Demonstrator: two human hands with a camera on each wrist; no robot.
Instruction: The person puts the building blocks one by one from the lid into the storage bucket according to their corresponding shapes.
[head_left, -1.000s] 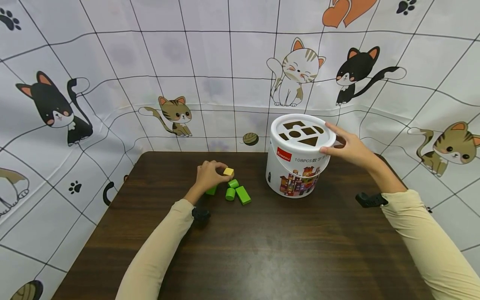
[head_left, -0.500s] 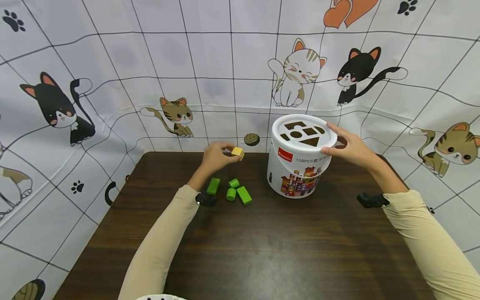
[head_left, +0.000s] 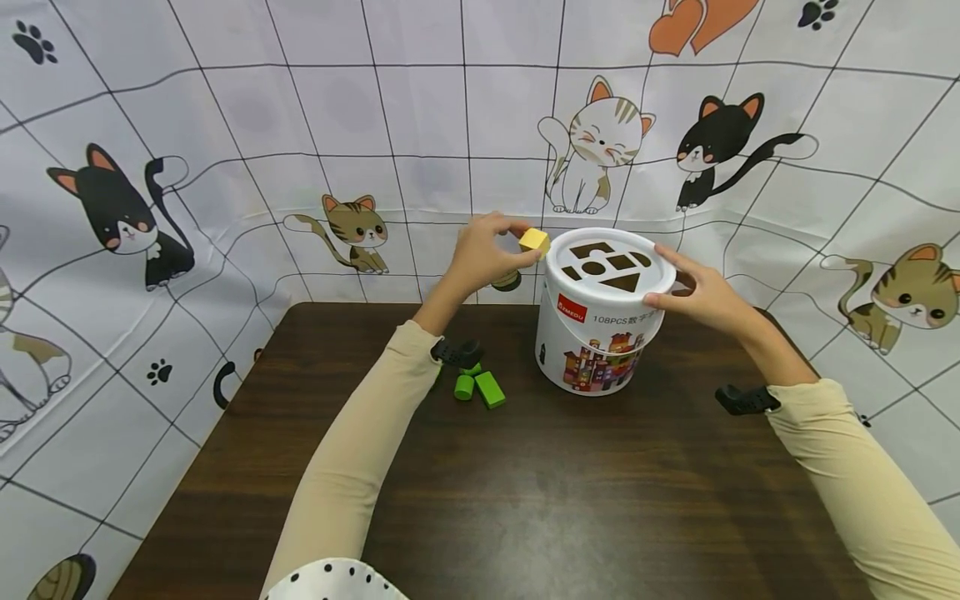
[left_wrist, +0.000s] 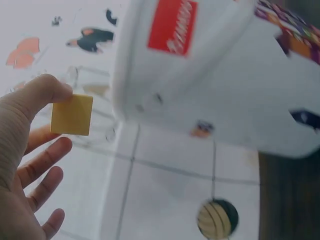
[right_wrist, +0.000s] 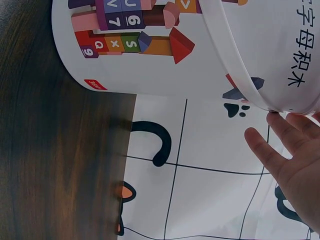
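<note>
My left hand (head_left: 486, 254) pinches a yellow cube block (head_left: 535, 242) between thumb and fingers, raised beside the left rim of a white bucket (head_left: 581, 333). In the left wrist view the yellow block (left_wrist: 72, 115) shows one flat square face, and the lower fingers are spread loosely. The bucket's lid (head_left: 581, 289) has several shaped holes, including round, square and triangular ones. My right hand (head_left: 701, 292) touches the right side of the lid's rim, thumb and fingers spread apart. In the right wrist view its fingertips (right_wrist: 274, 119) lie against the rim, fingers nearly straight.
Several green blocks, among them a green cylinder (head_left: 464, 387) and a green rectangular block (head_left: 491, 390), lie on the dark wooden table (head_left: 570, 483) left of the bucket; the left wrist partly covers the others. A cat-print sheet (head_left: 420, 108) hangs behind the table.
My left hand has lifted the yellow block from near the green blocks and carried it up and right to the bucket's rim. My right hand stays at the lid.
</note>
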